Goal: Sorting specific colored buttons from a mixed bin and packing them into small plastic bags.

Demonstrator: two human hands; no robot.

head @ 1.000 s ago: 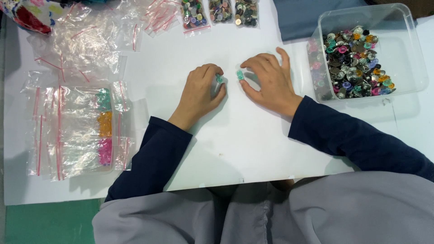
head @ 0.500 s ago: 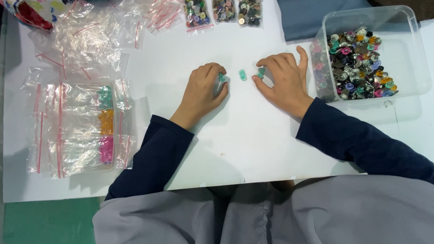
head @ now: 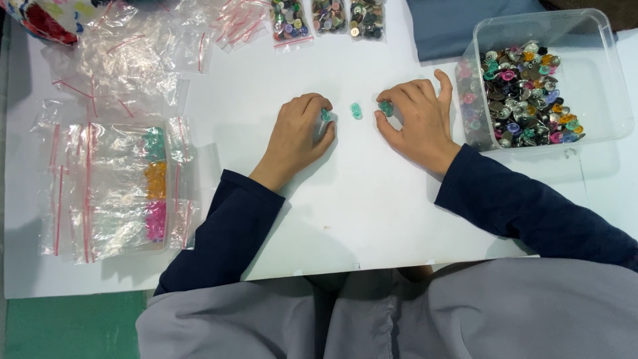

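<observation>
My left hand (head: 299, 133) rests on the white table (head: 372, 213) with its fingers curled on a small teal button (head: 326, 115). My right hand (head: 415, 119) lies a little to the right, pinching another teal button (head: 386, 107) between thumb and fingers. A third teal button (head: 357, 110) lies loose on the table between the two hands. A clear plastic tub (head: 598, 80) of mixed coloured buttons (head: 525, 93) stands just right of my right hand.
Several empty clear zip bags (head: 119, 60) are strewn at the upper left. A stack of bags holding teal, orange and pink buttons (head: 156, 183) lies at the left. Three filled button bags (head: 329, 16) sit at the top edge, beside a blue cloth (head: 438, 26).
My right hand has moved away from my left hand toward the tub. A teal button now lies alone between the hands. The left hand has stayed put.
</observation>
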